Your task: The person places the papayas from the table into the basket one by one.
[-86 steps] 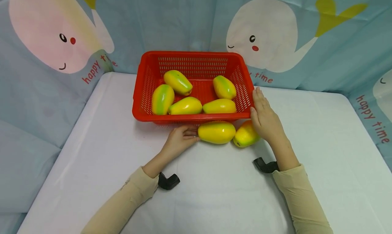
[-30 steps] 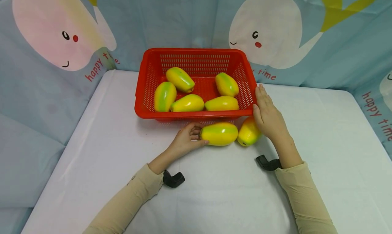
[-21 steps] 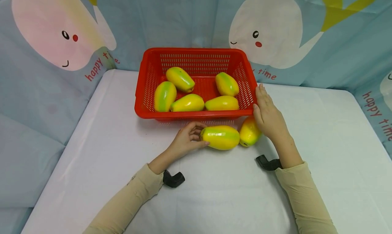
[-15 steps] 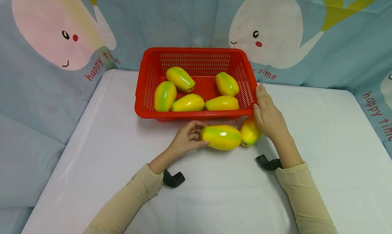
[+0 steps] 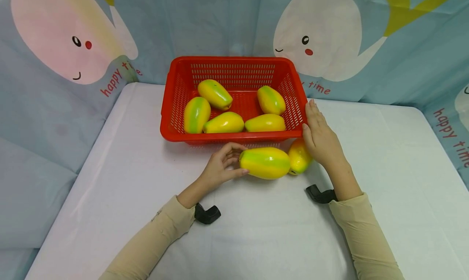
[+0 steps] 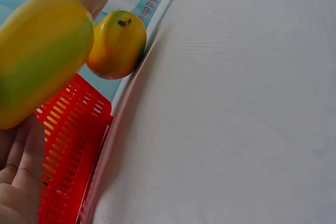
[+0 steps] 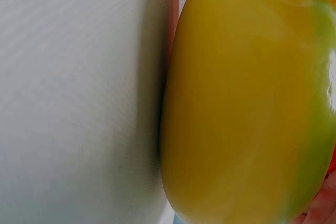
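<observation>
My left hand (image 5: 218, 169) grips the left end of a yellow-green papaya (image 5: 265, 163) in front of the basket, thumb on the near side and fingers on the far side. In the left wrist view this papaya (image 6: 39, 56) fills the upper left, fingers under it. A second papaya (image 5: 299, 156) lies at its right end, partly under the basket's front right corner and my right hand. That right hand (image 5: 322, 139) lies with straight fingers along the right side of the red basket (image 5: 234, 136). The right wrist view shows a papaya (image 7: 247, 103) up close.
Several papayas (image 5: 224, 123) lie inside the basket, which stands at the back of a white-covered table (image 5: 256, 231). Behind it hangs a blue curtain (image 5: 220, 23) with whale prints. Black curved pieces (image 5: 207, 214) stick out at both wrists.
The gripped papaya has turned, bringing its green stripe toward the front, and has come slightly nearer and to the right. My left hand shifted right with it. My right hand stays at the basket.
</observation>
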The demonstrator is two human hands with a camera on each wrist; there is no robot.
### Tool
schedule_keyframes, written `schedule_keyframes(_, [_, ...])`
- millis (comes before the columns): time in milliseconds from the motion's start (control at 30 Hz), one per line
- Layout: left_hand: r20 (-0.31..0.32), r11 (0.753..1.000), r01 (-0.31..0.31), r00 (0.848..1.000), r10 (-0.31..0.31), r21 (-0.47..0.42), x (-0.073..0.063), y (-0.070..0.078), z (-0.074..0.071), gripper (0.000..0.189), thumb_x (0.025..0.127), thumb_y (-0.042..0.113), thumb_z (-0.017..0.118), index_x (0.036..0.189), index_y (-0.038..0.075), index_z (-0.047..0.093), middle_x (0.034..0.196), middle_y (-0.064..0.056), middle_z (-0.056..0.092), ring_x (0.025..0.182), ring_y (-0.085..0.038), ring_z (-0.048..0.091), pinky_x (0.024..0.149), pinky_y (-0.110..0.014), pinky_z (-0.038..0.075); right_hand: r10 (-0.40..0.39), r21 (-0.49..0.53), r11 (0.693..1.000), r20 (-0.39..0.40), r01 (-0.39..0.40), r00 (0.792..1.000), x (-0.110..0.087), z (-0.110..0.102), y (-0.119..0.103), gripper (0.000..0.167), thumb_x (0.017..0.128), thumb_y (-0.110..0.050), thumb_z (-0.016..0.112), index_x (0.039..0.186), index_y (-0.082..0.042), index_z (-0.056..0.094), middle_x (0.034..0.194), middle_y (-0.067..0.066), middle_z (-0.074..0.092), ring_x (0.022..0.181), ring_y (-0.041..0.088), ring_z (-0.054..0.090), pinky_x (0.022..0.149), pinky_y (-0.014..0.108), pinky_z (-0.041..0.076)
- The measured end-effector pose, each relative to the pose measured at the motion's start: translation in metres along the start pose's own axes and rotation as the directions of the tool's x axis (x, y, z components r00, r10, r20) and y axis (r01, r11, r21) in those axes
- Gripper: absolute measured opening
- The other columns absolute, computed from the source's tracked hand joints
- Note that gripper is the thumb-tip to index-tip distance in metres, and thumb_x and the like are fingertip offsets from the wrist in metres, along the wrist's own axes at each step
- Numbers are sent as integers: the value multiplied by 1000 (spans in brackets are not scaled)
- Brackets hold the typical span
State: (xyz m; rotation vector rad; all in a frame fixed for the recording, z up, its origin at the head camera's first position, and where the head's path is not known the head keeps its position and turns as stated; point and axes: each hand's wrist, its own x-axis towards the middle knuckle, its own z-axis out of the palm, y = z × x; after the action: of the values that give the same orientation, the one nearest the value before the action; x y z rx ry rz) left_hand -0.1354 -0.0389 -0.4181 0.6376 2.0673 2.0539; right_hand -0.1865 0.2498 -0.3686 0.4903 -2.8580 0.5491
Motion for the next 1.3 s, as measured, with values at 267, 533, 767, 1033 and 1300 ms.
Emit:
schedule_keyframes(267, [16, 989, -148, 989, 148, 5, -1, 4, 1, 57, 72, -9, 76, 124, -5, 54, 126, -15, 57, 112, -22, 55, 94, -32, 47, 9, 7, 1000, 5, -9, 1000, 0, 0, -1, 59, 99, -21, 36, 150, -3, 13, 156, 12, 13, 143, 21, 10, 115, 40, 14])
schedule_keyframes(533, [-22, 952, -297, 954, 299, 82, -1, 25, 1, 62, 69, -12, 77, 126, -8, 54, 126, -17, 56, 110, -25, 58, 92, -33, 48, 9, 6, 1000, 11, -9, 1000, 1, 1, -1, 59, 99, -22, 36, 151, -4, 12, 157, 11, 12, 143, 22, 11, 114, 41, 15])
schedule_keyframes(767, [-91, 924, -333, 931, 354, 187, 8, 40, -7, 61, 68, -11, 78, 124, -8, 54, 125, -17, 58, 106, -23, 60, 88, -31, 51, 12, 7, 1000, 15, -12, 1000, 0, 0, 0, 59, 100, -24, 34, 151, -4, 12, 157, 10, 11, 143, 22, 10, 115, 41, 14])
schedule_keyframes(1033, [-181, 915, -294, 919, 350, 277, 26, 58, -10, 56, 71, -3, 79, 122, -6, 55, 121, -15, 59, 110, -19, 58, 89, -26, 49, 15, 4, 1000, 7, -15, 1000, -1, 0, 2, 60, 99, -22, 37, 151, -5, 12, 156, 11, 12, 143, 22, 10, 114, 43, 15])
schedule_keyframes(1300, [-235, 929, -176, 937, 261, 327, 42, 66, -16, 54, 75, 5, 79, 123, -3, 56, 120, -12, 60, 111, -18, 57, 90, -27, 49, 3, 3, 1000, -2, -3, 1000, 0, 1, 2, 59, 99, -21, 37, 151, -4, 13, 156, 11, 12, 143, 22, 11, 114, 41, 15])
